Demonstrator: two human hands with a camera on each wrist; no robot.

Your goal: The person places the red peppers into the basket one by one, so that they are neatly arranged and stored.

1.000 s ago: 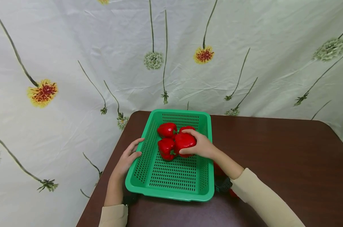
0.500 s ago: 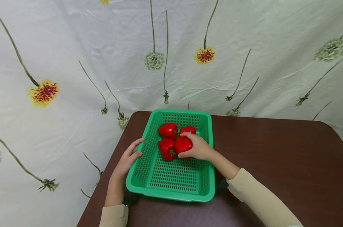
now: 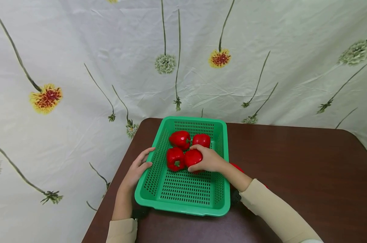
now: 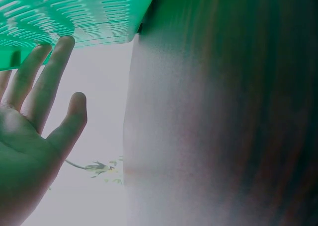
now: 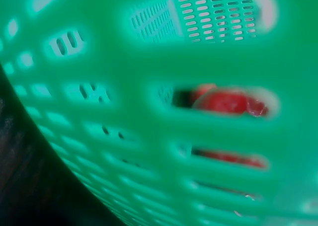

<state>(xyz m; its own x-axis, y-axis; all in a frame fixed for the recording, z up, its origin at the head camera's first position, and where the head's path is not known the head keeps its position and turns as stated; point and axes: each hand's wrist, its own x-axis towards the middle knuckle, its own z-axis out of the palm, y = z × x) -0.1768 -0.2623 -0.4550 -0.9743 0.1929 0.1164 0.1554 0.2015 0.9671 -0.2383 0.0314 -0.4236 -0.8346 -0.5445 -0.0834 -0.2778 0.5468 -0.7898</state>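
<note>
A green slotted plastic basket (image 3: 183, 211) sits on the table. Inside it, my right hand (image 3: 208, 159) grips a red bell pepper (image 3: 193, 157), thumb on the near side and fingers on the far side. Left of that pepper lies a second red bell pepper (image 3: 175, 159); two more, a back-left pepper (image 3: 179, 139) and a back-right pepper (image 3: 201, 139), lie behind. My left hand (image 3: 137, 170) rests against the basket's left side with fingers extended; in the left wrist view its fingertips (image 4: 63, 43) touch the slotted wall. The right wrist view is mostly basket wall (image 5: 124, 67), with red showing through slots.
Red objects (image 3: 237, 167), partly hidden by my right forearm, lie on the table just right of the basket. The dark brown table (image 3: 298, 158) extends to the right. A white flower-print cloth (image 3: 195, 84) hangs behind and to the left.
My right hand has moved slightly left and toward me with its pepper. The neighbouring pepper on the left has shifted and turned, its stem end now facing nearer me. The left hand has stayed put.
</note>
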